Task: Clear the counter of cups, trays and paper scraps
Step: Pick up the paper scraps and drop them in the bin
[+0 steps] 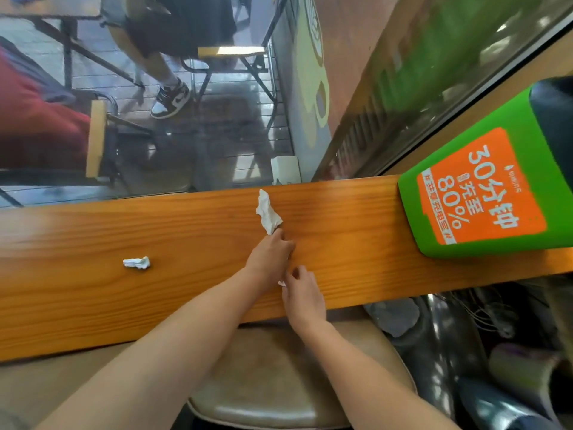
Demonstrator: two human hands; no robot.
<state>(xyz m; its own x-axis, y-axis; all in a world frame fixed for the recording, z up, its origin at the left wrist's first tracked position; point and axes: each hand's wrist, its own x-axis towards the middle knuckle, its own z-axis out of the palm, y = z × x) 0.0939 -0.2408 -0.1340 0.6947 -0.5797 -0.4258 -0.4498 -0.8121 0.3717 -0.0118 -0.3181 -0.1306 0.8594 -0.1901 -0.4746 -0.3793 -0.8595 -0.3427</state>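
A long wooden counter (356, 218) runs across the view. My left hand (271, 254) pinches the near end of a crumpled white tissue (267, 212), which sticks up toward the window. My right hand (302, 294) is just below it with a small white paper scrap (281, 283) showing between its fingers. A second crumpled paper scrap (137, 262) lies alone on the counter to the left, well apart from both hands.
A green and orange power-bank station (483, 193) stands on the counter's right end. A window runs along the far edge, with chairs and a seated person outside. A round padded stool (279, 383) sits under the near edge. Bags lie at the lower right.
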